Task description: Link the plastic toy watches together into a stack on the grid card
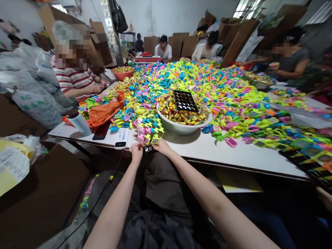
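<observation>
My left hand (136, 151) and my right hand (162, 146) grip the two near sides of a black tray (148, 149) at the table's front edge. Pink, yellow and blue toy watches (149, 131) stand in rows on it, covering most of the tray. Behind my right hand is a white basin (181, 128) full of small wrapped yellow and red pieces, with an empty-looking black tray (185, 101) lying on top. A large heap of colourful toy watches (166, 77) spreads beyond.
Left of my hands lie a white device (120, 145), a dark phone-like object (101, 131), a cup (79, 122) and an orange bag (106, 112). Several people sit round the table (186, 148). A red basin (123, 74) stands farther back.
</observation>
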Tool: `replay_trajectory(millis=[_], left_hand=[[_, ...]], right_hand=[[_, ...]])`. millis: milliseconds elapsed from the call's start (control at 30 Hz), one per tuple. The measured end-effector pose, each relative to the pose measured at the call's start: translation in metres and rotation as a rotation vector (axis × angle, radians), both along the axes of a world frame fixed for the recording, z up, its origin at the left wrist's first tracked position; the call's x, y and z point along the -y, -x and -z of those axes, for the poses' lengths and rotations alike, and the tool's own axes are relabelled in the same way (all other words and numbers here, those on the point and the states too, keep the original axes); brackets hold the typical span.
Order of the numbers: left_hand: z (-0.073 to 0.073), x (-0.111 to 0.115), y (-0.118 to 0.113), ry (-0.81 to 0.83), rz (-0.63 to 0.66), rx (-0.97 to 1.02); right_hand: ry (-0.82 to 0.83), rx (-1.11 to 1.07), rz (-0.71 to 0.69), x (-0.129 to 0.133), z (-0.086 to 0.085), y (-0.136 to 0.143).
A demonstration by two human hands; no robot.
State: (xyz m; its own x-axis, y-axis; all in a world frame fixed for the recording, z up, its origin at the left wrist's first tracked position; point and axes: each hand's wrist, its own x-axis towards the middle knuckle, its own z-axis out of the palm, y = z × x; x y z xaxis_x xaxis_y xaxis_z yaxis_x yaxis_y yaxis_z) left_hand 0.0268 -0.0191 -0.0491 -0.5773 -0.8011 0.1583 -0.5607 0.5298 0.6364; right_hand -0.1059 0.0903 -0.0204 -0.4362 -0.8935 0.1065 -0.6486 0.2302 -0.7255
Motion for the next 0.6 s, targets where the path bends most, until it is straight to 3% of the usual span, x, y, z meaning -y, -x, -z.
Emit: replay_trajectory(millis=[267, 467, 600], left_hand=[[-0.007, 0.012, -0.001, -0.082, 0.041, 0.008], [-0.012, 0.032, -0.005, -0.469, 0.357, -0.138], [-0.019, 0.036, 0.001, -0.558, 0.410, -0.113]], right_hand=[[0.026, -0.086, -0.057, 0.003, -0.003, -0.002], [0.000, -0.105, -0.047, 0.001, -0.008, -0.003], [-0.035, -0.099, -0.024, 0.003, -0.010, -0.003]])
